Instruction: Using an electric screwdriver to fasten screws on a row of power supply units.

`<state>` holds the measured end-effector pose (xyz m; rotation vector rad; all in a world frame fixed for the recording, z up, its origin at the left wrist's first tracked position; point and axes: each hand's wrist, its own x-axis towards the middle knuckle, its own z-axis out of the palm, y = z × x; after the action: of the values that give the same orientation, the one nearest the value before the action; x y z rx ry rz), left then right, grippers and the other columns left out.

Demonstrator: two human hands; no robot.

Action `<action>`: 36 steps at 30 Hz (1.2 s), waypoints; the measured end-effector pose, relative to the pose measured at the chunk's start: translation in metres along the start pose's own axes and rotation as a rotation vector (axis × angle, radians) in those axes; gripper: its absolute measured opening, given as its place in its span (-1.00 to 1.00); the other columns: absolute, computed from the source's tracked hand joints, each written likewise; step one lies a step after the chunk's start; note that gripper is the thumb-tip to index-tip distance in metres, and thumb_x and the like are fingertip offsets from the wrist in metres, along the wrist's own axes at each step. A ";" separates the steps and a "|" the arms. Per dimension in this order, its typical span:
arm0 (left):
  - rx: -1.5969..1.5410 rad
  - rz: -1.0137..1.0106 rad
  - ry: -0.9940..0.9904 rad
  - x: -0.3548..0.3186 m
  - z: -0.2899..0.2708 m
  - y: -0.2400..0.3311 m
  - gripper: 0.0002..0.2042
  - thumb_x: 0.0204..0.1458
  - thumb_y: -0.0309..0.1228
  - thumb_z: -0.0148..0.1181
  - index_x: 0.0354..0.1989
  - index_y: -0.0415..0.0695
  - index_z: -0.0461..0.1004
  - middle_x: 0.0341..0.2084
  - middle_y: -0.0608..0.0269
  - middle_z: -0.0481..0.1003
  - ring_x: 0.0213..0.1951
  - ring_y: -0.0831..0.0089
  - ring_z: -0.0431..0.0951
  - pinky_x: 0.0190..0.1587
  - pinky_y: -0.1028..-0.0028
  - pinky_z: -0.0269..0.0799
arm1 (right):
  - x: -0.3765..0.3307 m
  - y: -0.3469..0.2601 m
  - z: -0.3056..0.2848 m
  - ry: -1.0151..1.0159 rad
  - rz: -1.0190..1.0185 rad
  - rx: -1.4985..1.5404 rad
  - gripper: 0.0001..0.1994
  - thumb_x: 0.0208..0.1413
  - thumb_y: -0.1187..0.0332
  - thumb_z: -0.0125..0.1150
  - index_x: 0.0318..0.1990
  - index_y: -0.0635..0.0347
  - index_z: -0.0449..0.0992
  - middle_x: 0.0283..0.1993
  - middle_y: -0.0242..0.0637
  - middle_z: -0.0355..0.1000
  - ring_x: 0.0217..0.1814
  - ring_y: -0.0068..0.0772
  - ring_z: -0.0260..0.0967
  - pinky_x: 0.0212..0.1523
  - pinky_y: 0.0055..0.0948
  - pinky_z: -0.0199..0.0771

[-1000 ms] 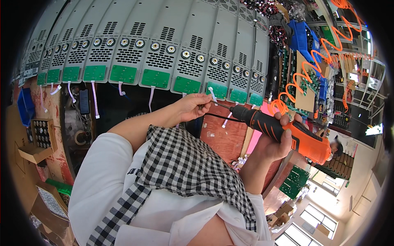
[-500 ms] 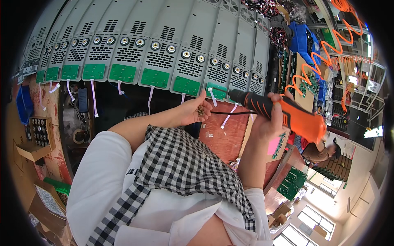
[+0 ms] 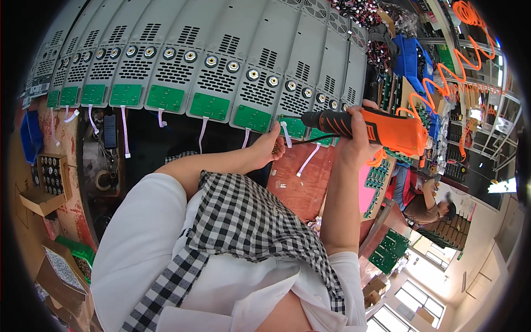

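Observation:
My right hand (image 3: 358, 135) is wrapped around an orange and black electric screwdriver (image 3: 390, 131), held nearly level with its bit pointing left. The bit's tip is over a green circuit board (image 3: 296, 130) at the near end of a grey metal case (image 3: 296, 99). Just left of the tip, my left hand (image 3: 266, 148) is cupped around several small brass-coloured screws (image 3: 275, 149). Its thumb reaches up to the edge of that board, by a white connector with a short ribbon cable (image 3: 286, 134). Whether the bit touches a screw is too small to tell.
More grey cases with green boards (image 3: 210, 107) stand in a row to the left, ribbon cables (image 3: 203, 133) hanging down. A red worn surface (image 3: 296, 185) lies below. Blue bins (image 3: 406, 55) and a coiled orange hose (image 3: 442, 77) are right. Another person (image 3: 428, 207) sits far right.
My right hand has tilted the screwdriver closer to level and brought its bit over the board. My left hand has turned, its fingers curling more around the screws.

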<state>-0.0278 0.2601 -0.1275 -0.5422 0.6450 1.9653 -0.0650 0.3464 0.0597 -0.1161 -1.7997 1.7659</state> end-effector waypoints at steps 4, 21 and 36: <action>-0.014 0.016 0.007 -0.002 0.002 0.000 -0.50 -0.03 0.14 -0.34 -0.65 -0.07 0.19 -0.77 0.28 0.24 -0.67 0.48 0.21 -0.53 0.51 0.13 | -0.005 -0.007 0.017 -0.129 -0.036 -0.108 -0.75 -0.28 0.65 0.04 -0.34 0.35 0.23 -0.36 -0.17 0.28 -0.40 -0.46 0.27 -0.29 -0.49 0.29; 0.160 -0.108 -0.136 -0.030 -0.002 0.015 -0.73 0.04 -0.18 -0.17 -0.41 -0.16 0.29 -0.62 0.28 0.32 -0.55 0.50 0.33 -0.48 0.57 0.20 | -0.036 -0.052 -0.037 0.016 -0.143 0.181 -0.57 -0.26 0.60 0.05 -0.14 0.18 0.15 -0.15 -0.16 0.26 -0.35 -0.39 0.26 -0.30 -0.35 0.31; 0.191 0.067 -0.191 -0.104 -0.013 0.032 -0.90 0.01 -0.40 -0.07 -0.41 -0.17 0.33 -0.53 0.27 0.39 -0.50 0.53 0.38 -0.46 0.64 0.30 | -0.095 -0.061 -0.055 0.113 -0.011 0.349 -0.61 -0.30 0.44 0.17 -0.23 0.14 0.19 -0.29 -0.27 0.27 -0.37 -0.48 0.25 -0.23 -0.36 0.28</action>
<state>-0.0090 0.1706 -0.0672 -0.2155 0.7279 1.9626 0.0587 0.3439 0.0787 -0.0622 -1.3882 1.9936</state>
